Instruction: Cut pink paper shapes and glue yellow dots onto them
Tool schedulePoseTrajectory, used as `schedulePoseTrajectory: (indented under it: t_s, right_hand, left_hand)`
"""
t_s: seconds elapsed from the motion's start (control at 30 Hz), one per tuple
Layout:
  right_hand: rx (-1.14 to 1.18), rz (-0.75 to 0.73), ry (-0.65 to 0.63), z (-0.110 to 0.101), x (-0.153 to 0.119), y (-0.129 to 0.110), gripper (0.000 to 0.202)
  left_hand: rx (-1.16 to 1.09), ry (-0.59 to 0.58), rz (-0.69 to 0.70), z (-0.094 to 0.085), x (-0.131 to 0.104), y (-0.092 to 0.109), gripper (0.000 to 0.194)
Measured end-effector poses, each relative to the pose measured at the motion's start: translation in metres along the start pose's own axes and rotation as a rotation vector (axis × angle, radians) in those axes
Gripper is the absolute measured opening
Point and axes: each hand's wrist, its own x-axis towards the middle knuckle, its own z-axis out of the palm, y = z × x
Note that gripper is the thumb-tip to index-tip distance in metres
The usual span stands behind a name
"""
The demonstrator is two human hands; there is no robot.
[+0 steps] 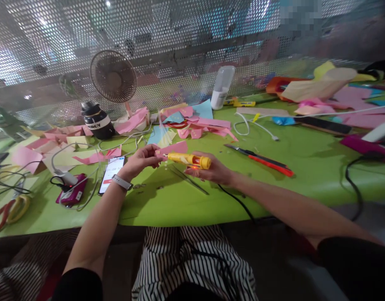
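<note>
My left hand (144, 159) pinches a strip of pink paper (176, 148) near its left end. My right hand (211, 168) is wrapped round a yellow hot glue gun (186, 159) with a small glowing red light. Its nozzle points left and is at the paper by my left fingertips; whether it touches, I cannot tell. A black cord (238, 200) runs from below my right hand over the table's front edge. Metal tweezers (192, 183) lie on the green table (167, 209) under the glue gun. To the right is a red and black utility knife (261, 160).
A phone (111, 175) lies beside my left wrist, near a magenta power strip (74, 190) with cables. Scissors (11, 212) rest at the left edge. Behind are a black bottle (97, 122), a fan (113, 77), a white-based bottle (222, 88) and paper scraps (208, 122).
</note>
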Motion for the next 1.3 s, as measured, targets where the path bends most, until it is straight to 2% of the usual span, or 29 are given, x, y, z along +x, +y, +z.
schedulePoseTrajectory:
  t_s: [1.3]
  right_hand:
    - [-0.149, -0.004, 0.014, 0.0011, 0.0001, 0.0002, 0.036]
  left_hand:
    - [-0.005, -0.041, -0.016, 0.0013, 0.0016, -0.004, 0.04]
